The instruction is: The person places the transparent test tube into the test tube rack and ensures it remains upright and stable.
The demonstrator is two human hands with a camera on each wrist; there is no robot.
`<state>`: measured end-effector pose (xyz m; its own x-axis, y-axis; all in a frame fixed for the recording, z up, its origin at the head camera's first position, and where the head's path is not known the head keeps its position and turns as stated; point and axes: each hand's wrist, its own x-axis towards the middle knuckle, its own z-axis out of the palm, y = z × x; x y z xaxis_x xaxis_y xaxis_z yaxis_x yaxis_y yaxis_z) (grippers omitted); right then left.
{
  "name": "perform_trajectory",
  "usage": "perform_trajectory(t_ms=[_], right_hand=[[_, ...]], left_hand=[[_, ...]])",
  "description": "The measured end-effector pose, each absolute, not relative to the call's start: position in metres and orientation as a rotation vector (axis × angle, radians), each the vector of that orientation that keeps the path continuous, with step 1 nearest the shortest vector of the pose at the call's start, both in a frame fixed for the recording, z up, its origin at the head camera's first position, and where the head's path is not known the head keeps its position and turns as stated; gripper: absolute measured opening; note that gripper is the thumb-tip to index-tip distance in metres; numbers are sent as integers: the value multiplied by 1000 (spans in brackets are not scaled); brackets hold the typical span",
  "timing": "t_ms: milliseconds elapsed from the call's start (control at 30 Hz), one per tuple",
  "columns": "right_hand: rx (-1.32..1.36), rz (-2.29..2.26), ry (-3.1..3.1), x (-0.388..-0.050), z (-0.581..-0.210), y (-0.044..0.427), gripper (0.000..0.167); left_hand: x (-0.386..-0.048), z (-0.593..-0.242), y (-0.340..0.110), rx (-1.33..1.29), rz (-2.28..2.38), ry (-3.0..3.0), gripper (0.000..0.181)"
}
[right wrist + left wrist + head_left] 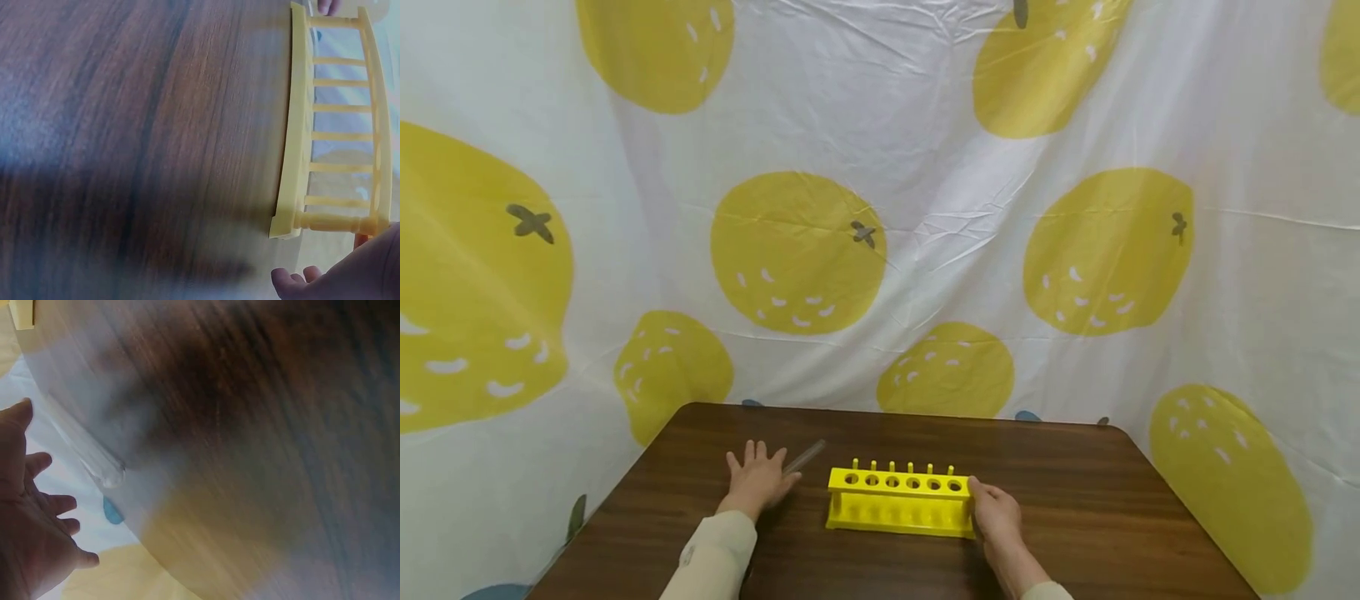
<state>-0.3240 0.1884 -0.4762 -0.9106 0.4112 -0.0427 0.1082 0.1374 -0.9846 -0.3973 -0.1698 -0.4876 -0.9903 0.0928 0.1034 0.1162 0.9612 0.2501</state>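
A yellow test tube rack (898,508) stands upright on the dark wooden table, with a row of round holes along its top and several pegs behind them. My right hand (997,512) grips the rack's right end; the right wrist view shows the rack (294,125) side-on, with the hand (350,269) at its end post. To the left of the rack lies a clear tube (807,456), which looks like a test tube. Fingers spread, my left hand (756,482) hovers beside the tube. In the left wrist view, the tube (84,444) lies apart from the fingertips.
The brown wooden table (1090,500) has rounded far corners. White cloth (925,275) printed with large yellow fruit hangs behind the table and along both sides.
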Motion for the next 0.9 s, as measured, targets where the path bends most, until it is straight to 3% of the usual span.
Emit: perform_trajectory(t_ms=[267, 900], right_hand=[[-486, 1840, -2193, -323, -476, 185, 53], [-506, 1877, -2178, -322, -474, 188, 52]], left_hand=[[-399, -495, -171, -150, -357, -3047, 48], [-408, -495, -147, -188, -274, -2977, 42]])
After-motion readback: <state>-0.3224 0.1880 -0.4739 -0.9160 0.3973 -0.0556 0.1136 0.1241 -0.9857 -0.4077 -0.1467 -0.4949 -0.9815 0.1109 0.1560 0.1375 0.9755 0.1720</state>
